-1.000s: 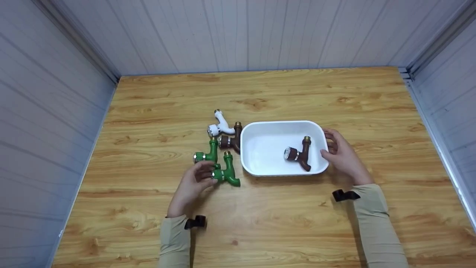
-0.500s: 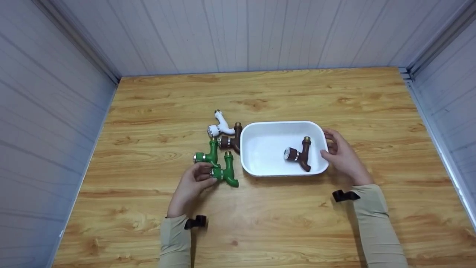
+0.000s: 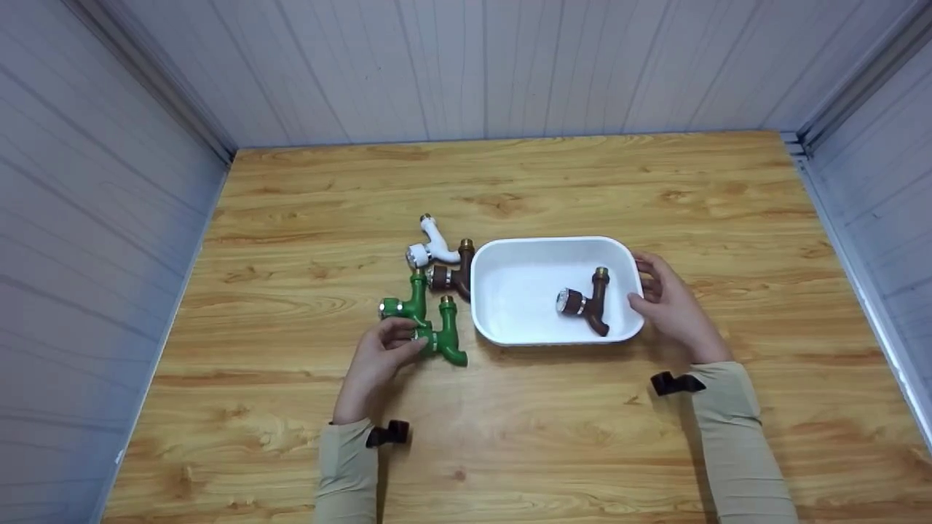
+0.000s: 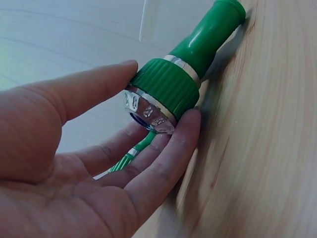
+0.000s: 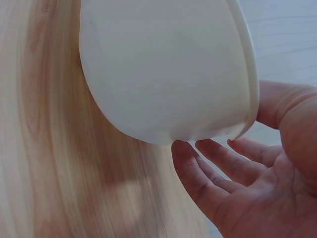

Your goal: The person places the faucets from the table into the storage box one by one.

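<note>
My left hand pinches the ribbed knob of a green faucet, thumb on one side and fingers on the other. In the left wrist view the knob's clear faceted end faces the palm. Another green faucet lies just behind it, partly hidden by the fingers. My right hand holds the right end of a white tub, thumb over the rim and fingertips against the outer wall. Inside the tub lies a brown faucet.
Left of the tub, a second brown faucet lies against its wall. A white faucet lies behind that one. Pale panel walls enclose the wooden table at the back and sides.
The left hand has closed its thumb onto the green faucet's knob, and that faucet has shifted very slightly left. The right hand and the tub stay where they were.
</note>
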Action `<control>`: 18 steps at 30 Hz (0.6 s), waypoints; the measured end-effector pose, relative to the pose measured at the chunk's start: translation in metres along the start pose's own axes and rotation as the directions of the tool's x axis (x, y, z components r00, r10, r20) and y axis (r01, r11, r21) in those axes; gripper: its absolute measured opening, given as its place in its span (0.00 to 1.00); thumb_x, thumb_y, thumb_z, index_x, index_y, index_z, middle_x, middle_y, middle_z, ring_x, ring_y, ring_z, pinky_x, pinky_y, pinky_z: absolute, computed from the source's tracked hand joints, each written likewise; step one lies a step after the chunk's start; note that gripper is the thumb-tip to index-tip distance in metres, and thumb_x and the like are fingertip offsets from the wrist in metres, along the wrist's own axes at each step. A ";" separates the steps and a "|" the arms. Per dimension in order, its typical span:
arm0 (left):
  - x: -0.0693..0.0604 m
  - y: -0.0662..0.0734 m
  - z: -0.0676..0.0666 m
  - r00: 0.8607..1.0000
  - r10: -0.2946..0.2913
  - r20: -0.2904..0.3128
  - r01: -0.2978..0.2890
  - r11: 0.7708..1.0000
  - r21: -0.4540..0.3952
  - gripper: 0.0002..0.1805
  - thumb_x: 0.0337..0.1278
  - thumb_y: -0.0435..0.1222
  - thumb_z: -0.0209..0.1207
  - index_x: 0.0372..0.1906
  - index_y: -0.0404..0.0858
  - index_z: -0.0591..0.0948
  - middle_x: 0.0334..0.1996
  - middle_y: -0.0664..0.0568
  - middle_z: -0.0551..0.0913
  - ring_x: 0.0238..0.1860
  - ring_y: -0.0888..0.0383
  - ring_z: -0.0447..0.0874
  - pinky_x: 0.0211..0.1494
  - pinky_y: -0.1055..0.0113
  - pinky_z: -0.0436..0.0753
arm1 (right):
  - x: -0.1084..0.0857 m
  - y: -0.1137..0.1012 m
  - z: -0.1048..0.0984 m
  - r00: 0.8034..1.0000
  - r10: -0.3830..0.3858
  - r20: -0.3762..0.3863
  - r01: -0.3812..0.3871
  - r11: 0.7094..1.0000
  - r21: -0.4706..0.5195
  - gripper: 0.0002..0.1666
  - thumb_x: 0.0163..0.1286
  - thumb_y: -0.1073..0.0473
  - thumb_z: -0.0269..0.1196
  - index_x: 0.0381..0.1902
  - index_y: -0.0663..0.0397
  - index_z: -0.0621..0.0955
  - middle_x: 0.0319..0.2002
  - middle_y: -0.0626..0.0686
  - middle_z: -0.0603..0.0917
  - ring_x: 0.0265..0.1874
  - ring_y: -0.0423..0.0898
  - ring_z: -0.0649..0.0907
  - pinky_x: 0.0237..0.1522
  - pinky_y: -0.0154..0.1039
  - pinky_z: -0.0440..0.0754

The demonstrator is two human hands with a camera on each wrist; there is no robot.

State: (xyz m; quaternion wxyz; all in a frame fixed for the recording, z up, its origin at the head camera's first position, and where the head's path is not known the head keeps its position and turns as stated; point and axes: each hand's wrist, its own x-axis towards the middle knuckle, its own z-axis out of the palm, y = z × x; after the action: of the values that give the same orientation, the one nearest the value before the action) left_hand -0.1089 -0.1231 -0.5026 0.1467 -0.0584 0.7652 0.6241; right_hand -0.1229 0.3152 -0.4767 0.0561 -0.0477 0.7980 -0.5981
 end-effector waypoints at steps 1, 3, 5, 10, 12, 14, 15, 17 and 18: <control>0.000 0.000 0.000 1.000 -0.002 -0.003 0.002 1.000 -0.002 0.18 0.53 0.31 0.67 0.49 0.31 0.79 0.41 0.42 0.81 0.41 0.50 0.81 0.43 0.63 0.83 | 0.001 0.004 -0.001 1.000 -0.003 -0.002 0.003 1.000 0.003 0.37 0.63 0.80 0.55 0.69 0.69 0.57 0.62 0.72 0.66 0.57 0.67 0.71 0.52 0.28 0.74; 0.000 0.000 0.001 1.000 0.002 -0.010 -0.002 1.000 0.004 0.17 0.52 0.31 0.68 0.48 0.31 0.79 0.40 0.42 0.81 0.40 0.51 0.82 0.43 0.63 0.83 | 0.002 0.008 -0.001 1.000 -0.008 -0.005 0.008 1.000 0.006 0.37 0.63 0.79 0.56 0.69 0.68 0.57 0.62 0.71 0.66 0.57 0.66 0.72 0.52 0.27 0.75; 0.000 0.000 0.001 1.000 0.010 -0.012 -0.009 1.000 0.012 0.17 0.51 0.31 0.68 0.46 0.30 0.80 0.40 0.42 0.82 0.40 0.51 0.82 0.43 0.63 0.83 | 0.002 0.011 -0.002 1.000 -0.009 -0.009 0.009 1.000 0.002 0.37 0.63 0.78 0.56 0.69 0.66 0.58 0.62 0.69 0.67 0.57 0.65 0.72 0.51 0.26 0.74; 0.000 -0.001 0.003 1.000 0.020 -0.020 -0.019 0.999 0.028 0.17 0.50 0.31 0.69 0.45 0.29 0.80 0.39 0.43 0.82 0.39 0.52 0.81 0.42 0.66 0.83 | 0.003 0.011 -0.003 1.000 -0.003 -0.007 0.003 1.000 -0.028 0.38 0.64 0.78 0.57 0.69 0.65 0.58 0.62 0.70 0.67 0.57 0.65 0.72 0.51 0.27 0.75; -0.001 -0.001 0.003 1.000 0.019 -0.023 -0.018 0.999 0.029 0.17 0.50 0.31 0.69 0.45 0.29 0.80 0.38 0.43 0.82 0.38 0.52 0.81 0.41 0.66 0.83 | 0.002 0.008 -0.002 1.000 0.005 -0.002 -0.005 0.999 -0.034 0.37 0.64 0.78 0.56 0.70 0.66 0.57 0.62 0.71 0.66 0.57 0.66 0.72 0.51 0.27 0.75; -0.002 0.000 0.003 0.999 0.026 -0.024 -0.025 0.999 0.030 0.16 0.50 0.30 0.69 0.44 0.28 0.80 0.38 0.42 0.82 0.38 0.52 0.82 0.40 0.66 0.83 | 0.001 0.002 -0.001 1.000 0.009 0.002 -0.009 0.999 -0.033 0.37 0.64 0.79 0.56 0.69 0.68 0.57 0.62 0.72 0.65 0.57 0.68 0.71 0.52 0.28 0.75; -0.003 0.000 0.003 0.999 0.025 -0.024 -0.025 0.999 0.032 0.16 0.50 0.30 0.69 0.44 0.28 0.80 0.38 0.42 0.82 0.38 0.52 0.82 0.40 0.66 0.83 | 0.000 0.000 0.000 1.000 0.011 0.002 -0.011 0.999 -0.030 0.37 0.64 0.79 0.55 0.69 0.69 0.57 0.62 0.73 0.65 0.57 0.69 0.71 0.51 0.28 0.75; -0.004 0.001 0.003 0.999 0.024 -0.024 -0.023 0.999 0.035 0.16 0.50 0.30 0.69 0.44 0.29 0.80 0.38 0.43 0.82 0.38 0.52 0.82 0.40 0.66 0.83 | -0.002 -0.006 0.001 1.000 0.010 0.000 -0.010 1.000 -0.013 0.37 0.63 0.80 0.55 0.68 0.70 0.57 0.62 0.74 0.65 0.57 0.69 0.71 0.51 0.28 0.75; -0.004 0.001 0.002 0.999 0.025 -0.022 -0.024 0.999 0.036 0.16 0.50 0.30 0.68 0.44 0.29 0.81 0.38 0.43 0.82 0.38 0.52 0.82 0.41 0.66 0.83 | -0.002 -0.007 0.001 1.000 0.006 -0.001 -0.006 1.000 0.001 0.37 0.63 0.81 0.55 0.68 0.71 0.57 0.62 0.74 0.65 0.56 0.70 0.71 0.50 0.28 0.75</control>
State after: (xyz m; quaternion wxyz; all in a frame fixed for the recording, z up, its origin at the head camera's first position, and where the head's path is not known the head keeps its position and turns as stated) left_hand -0.1047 -0.1210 -0.5007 0.1316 -0.0533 0.7784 0.6115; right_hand -0.1207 0.3126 -0.4702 0.0576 -0.0450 0.7977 -0.5985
